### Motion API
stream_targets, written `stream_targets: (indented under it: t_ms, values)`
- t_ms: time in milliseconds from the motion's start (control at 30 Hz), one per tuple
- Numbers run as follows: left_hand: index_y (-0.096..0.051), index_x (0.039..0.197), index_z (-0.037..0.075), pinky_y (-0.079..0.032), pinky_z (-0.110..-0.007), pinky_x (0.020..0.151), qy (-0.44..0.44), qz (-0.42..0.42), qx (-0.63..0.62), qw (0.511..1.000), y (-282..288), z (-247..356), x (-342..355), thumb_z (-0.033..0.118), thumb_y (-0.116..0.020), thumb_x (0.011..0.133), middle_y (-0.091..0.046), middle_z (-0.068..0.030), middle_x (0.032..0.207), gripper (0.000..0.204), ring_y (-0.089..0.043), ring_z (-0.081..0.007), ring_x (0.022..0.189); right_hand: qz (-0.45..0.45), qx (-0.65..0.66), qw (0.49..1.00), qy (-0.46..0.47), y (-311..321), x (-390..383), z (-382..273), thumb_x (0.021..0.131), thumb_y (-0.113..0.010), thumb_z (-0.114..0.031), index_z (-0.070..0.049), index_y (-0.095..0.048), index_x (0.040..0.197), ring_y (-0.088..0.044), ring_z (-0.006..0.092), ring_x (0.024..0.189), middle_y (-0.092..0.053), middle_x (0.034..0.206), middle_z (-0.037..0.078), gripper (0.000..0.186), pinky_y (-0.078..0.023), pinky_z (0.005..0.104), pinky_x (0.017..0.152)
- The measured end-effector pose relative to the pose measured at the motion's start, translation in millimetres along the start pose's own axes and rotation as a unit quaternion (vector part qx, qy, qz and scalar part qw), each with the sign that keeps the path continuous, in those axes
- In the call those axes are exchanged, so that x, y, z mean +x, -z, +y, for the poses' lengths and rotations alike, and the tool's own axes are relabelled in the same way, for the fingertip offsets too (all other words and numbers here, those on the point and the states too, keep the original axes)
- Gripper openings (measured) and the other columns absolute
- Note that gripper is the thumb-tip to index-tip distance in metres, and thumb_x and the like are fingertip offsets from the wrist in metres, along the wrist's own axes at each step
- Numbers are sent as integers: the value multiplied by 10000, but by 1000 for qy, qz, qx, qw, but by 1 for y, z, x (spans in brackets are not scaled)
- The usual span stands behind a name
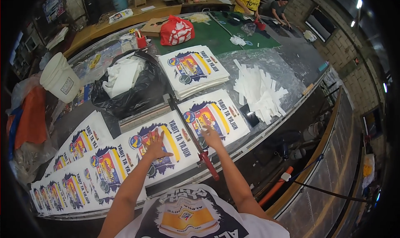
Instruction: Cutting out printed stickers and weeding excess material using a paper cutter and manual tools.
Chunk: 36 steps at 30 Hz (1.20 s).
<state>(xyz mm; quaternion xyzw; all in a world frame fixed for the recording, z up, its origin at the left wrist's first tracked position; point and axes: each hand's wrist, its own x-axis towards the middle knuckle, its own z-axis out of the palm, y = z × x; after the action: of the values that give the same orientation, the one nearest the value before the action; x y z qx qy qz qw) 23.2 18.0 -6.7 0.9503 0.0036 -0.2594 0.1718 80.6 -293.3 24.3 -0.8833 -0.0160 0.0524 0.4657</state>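
Note:
A long printed strip (125, 154) with repeated colourful pictures runs across the table from the lower left. My left hand (155, 147) lies flat on one printed panel, fingers spread. My right hand (211, 137) presses flat on the neighbouring panel (216, 113). Between the two hands lies the arm of a paper cutter (187, 131) with a red handle (209, 166), lowered across the strip. Neither hand grips anything.
A stack of cut printed sheets (193, 69) lies beyond the cutter. White paper offcuts (260, 92) lie to the right, a black bag of scraps (129, 88) and a white bucket (60, 77) to the left. Two people sit at the far end.

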Motion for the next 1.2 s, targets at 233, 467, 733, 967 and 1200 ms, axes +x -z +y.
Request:
stream_targets:
  t_ms: [233, 467, 733, 967, 1200]
  values:
    - [-144, 1670, 195, -18, -879, 1063, -61, 73, -31, 995, -20, -1, -5, 750, -833, 567, 62, -147, 1741, 1414, 110, -476, 1568, -92, 1, 996, -6, -92, 19, 112, 812, -707, -219, -19, -745, 956, -713, 363, 824, -726, 841, 199, 250, -543, 448, 754]
    - [-190, 1664, 255, -57, -888, 1055, 53, 29, 22, 998, -10, -33, -40, 798, -794, 584, 35, -115, 1747, 1352, 58, -463, 1578, 93, -72, 987, -113, 80, 74, 156, 879, -698, -129, 23, -725, 908, -663, 168, 694, -682, 683, 99, 157, -507, 347, 627]
    - [-162, 1668, 258, -59, -889, 1057, 20, 43, 42, 998, -9, -6, -2, 798, -775, 607, 44, -94, 1749, 1340, 40, -466, 1577, -13, 67, 998, 5, 120, -26, -49, 987, -685, -140, -41, -429, 1498, -613, 144, 967, -557, 1378, 118, 581, -533, 273, 680]
    - [-107, 1674, 259, -53, -878, 1074, 25, 21, 44, 999, -2, 22, 26, 790, -794, 604, 98, -93, 1744, 1378, 99, -450, 1576, -149, -49, 988, 10, 63, -147, -141, 975, -681, -287, -35, -248, 1604, -597, 374, 1269, -384, 1560, 289, 804, -509, 436, 1016]
    - [-121, 1673, 269, -85, -883, 1062, 24, 25, 47, 998, -3, 27, 31, 819, -770, 605, 80, -110, 1744, 1366, 107, -447, 1576, -164, -194, 964, -84, 40, -162, -103, 955, -605, -196, -54, -181, 1623, -727, 421, 801, -734, 1006, 244, 804, -568, 506, 765]
